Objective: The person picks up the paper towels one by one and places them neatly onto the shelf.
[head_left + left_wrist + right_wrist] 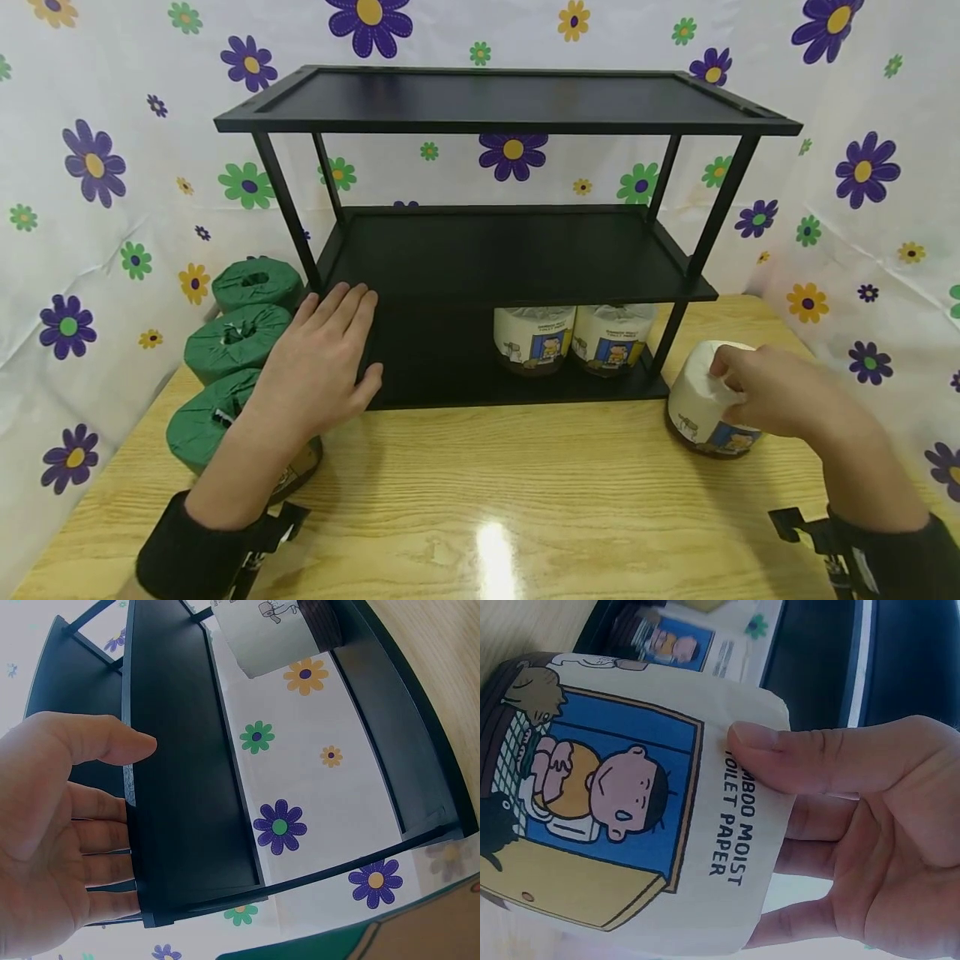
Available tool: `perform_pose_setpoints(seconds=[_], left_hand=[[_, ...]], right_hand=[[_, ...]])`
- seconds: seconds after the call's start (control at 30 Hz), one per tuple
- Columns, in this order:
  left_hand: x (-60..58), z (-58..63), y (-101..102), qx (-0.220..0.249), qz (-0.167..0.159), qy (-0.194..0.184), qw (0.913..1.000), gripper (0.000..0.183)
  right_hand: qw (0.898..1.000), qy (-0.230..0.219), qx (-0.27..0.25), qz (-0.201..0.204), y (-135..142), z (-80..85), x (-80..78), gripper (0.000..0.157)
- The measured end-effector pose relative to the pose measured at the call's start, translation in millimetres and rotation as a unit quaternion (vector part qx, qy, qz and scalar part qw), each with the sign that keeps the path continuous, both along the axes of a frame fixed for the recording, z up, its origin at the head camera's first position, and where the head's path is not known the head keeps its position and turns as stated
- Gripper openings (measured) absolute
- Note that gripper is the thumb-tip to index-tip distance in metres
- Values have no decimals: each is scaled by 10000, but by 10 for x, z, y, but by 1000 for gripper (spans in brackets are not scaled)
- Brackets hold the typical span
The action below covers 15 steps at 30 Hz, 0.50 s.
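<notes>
My right hand (772,392) grips a white toilet paper roll (701,400) by its top, right of the black shelf rack. In the right wrist view, the thumb presses the wrapper (686,847), printed with a cartoon figure and "toilet paper", while the other fingers reach behind it. My left hand (318,354) lies with straight fingers on the front left corner of the rack's middle shelf (487,250). The left wrist view shows its fingertips at the shelf edge and the thumb over it. Two similar white rolls, a left one (534,337) and a right one (611,337), stand on the bottom shelf.
Several green-wrapped rolls (240,337) stand in a row left of the rack, partly behind my left forearm. The rack's top shelf (495,96) overhangs the middle one. A flower-print cloth (825,250) hangs behind the wooden table (420,500).
</notes>
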<state>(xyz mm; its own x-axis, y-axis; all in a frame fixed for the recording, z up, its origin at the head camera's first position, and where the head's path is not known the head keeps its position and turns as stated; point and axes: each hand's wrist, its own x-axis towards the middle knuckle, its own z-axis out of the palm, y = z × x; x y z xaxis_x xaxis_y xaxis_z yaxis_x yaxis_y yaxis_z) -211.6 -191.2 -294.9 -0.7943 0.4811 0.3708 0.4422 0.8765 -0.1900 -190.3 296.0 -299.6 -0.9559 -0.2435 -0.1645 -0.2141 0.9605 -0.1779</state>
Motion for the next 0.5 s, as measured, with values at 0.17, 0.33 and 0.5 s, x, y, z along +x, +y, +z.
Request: perform_pose_setpoints(seconds=[0.17, 0.33, 0.5], left_hand=[[1, 1, -4, -1, -10, 38, 10000, 75], [1, -5, 0, 3, 5, 51, 10000, 75], [0, -2, 5, -1, 24, 31, 10000, 75]], right_hand=[[10000, -43, 25, 77, -91, 8, 71, 43], [9988, 13, -263, 408, -159, 1, 135, 40], [9970, -57, -437, 633, -278, 5, 174, 36]])
